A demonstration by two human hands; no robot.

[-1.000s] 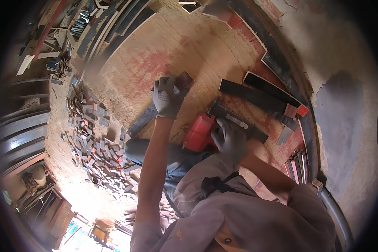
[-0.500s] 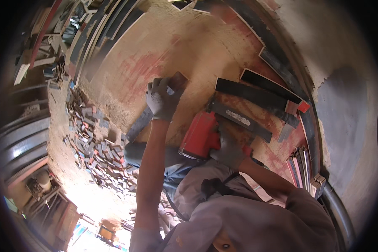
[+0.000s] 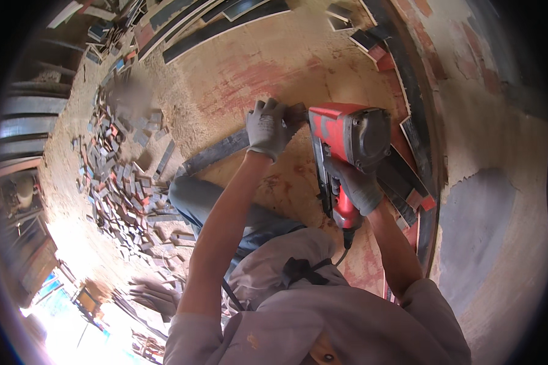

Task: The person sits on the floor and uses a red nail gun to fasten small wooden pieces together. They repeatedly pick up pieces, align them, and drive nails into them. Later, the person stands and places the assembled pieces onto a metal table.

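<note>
My right hand (image 3: 360, 187) is wrapped round the handle of a red and black nail gun (image 3: 341, 131), with a hose at its lower end. My gloved left hand (image 3: 266, 129) is closed on a small dark brown wooden block (image 3: 295, 114) at the far end of a dark wooden strip (image 3: 216, 152). The strip lies slanting across the board, its near end by my bent leg. The nail gun's front edge is right beside the block; whether they touch cannot be made out. My left thumb is partly hidden.
Long dark boards (image 3: 225, 27) lie along the far edge, more dark strips (image 3: 402, 173) under and right of the nail gun. A large heap of wood offcuts (image 3: 128, 194) covers the floor at left. A plastered wall (image 3: 487, 201) rises at right.
My right hand has lifted the nail gun from near my lap and swung it forward beside the block. My left hand stays on the block. The whole view has shifted.
</note>
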